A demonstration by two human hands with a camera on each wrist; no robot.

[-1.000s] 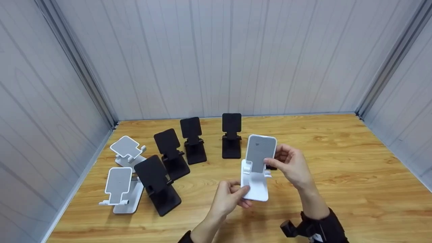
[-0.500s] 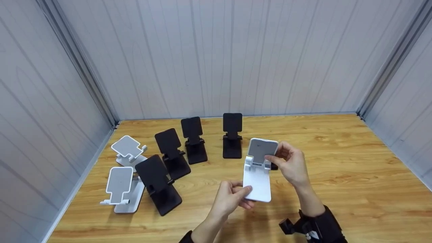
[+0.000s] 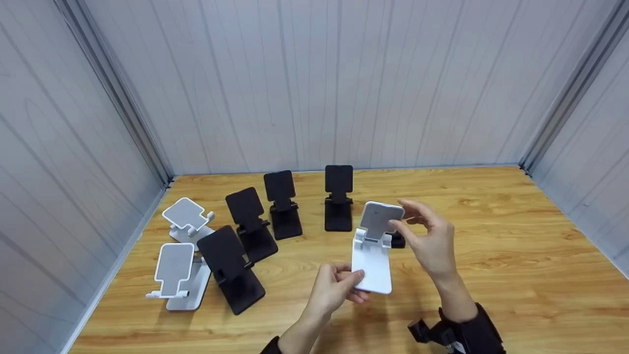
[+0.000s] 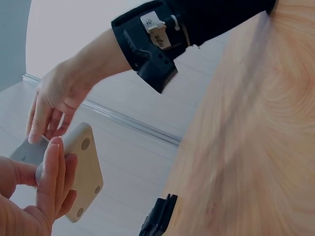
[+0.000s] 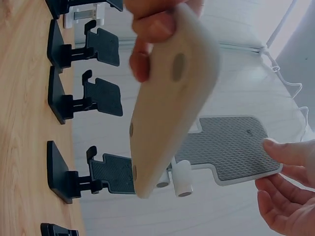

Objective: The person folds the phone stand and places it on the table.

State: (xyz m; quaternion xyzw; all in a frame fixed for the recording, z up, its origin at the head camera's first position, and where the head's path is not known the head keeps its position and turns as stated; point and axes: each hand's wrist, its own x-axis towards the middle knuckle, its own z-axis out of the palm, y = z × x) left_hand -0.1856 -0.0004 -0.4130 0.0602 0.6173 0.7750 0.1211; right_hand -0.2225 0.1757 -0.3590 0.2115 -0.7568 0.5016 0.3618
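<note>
My left hand point(image 3: 334, 290) grips the base of a white phone stand point(image 3: 373, 268), thumb on top and fingers underneath. The stand is held up above the table, its plate unfolded away from the base and its two hooks at the hinge. My right hand point(image 3: 435, 241) has the plate's right edge between thumb and fingertips. In the right wrist view, the thumb lies at the corner of the grey textured pad point(image 5: 231, 145), with the other fingers behind. Round feet dot the underside of the base point(image 4: 88, 172) in the left wrist view.
Several black phone stands point(image 3: 244, 206) stand unfolded across the wooden table point(image 3: 516, 246). Two white stands point(image 3: 174, 268) are at the left. A low black object point(image 3: 397, 240) lies behind the held stand. Pale panel walls point(image 3: 314, 83) close in the back and sides.
The held stand's plate has tilted back, so it looks shorter and its hooks now sit over the hinge. My right fingers have spread and loosened slightly at its edge. The left hand keeps its grip.
</note>
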